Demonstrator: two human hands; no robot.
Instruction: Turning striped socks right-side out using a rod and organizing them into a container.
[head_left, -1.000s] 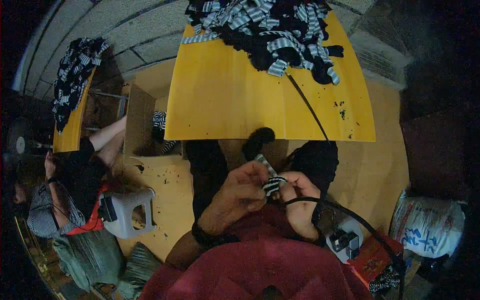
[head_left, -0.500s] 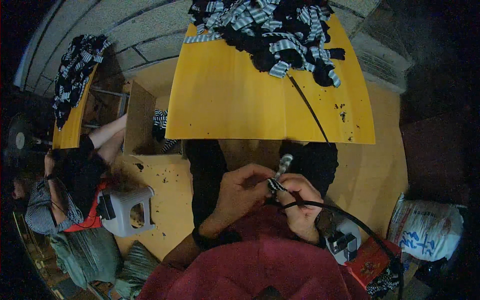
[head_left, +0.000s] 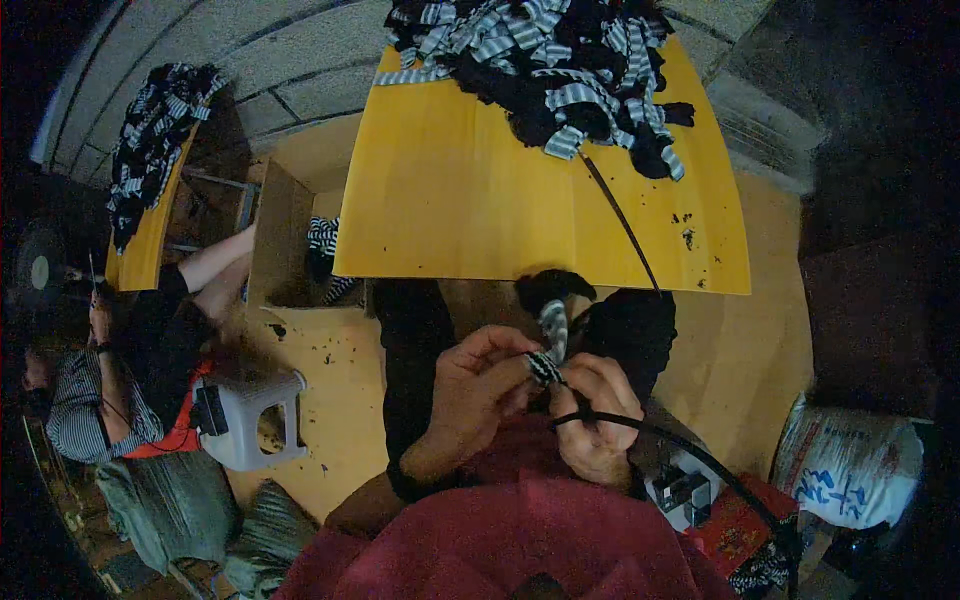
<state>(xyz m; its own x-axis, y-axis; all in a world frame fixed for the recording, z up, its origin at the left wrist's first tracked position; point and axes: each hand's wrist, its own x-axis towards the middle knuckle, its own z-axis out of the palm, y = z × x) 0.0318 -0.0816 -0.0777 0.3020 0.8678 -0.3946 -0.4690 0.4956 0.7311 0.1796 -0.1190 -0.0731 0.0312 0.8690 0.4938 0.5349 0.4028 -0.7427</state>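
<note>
Just in front of my torso, both hands meet at a small black-and-white striped knit piece (head_left: pixel 543 368). My left hand (head_left: pixel 480 395) pinches its left side between thumb and fingers. My right hand (head_left: pixel 598 415) is closed at its right side, fingers curled. A black cord (head_left: pixel 680 432) runs from the right hand toward the lower right; whether a tool sits at its end inside the fingers is hidden. Beyond the hands hangs a pale grey striped strip (head_left: pixel 553 325) with a dark fluffy end (head_left: pixel 556 288), seemingly joined to the held piece.
A yellow table (head_left: pixel 450 190) stands ahead, bearing a heap of striped strips (head_left: pixel 590 95) and a thin dark rod (head_left: pixel 622 222). Left are a cardboard box (head_left: pixel 282 235), a grey stool (head_left: pixel 255 420) and a seated person (head_left: pixel 110 400). A white sack (head_left: pixel 850 465) lies right.
The dark fluffy end has come into view beyond the hands at the table edge, and the pale strip has shifted slightly left. My hands stay closed on the knit piece.
</note>
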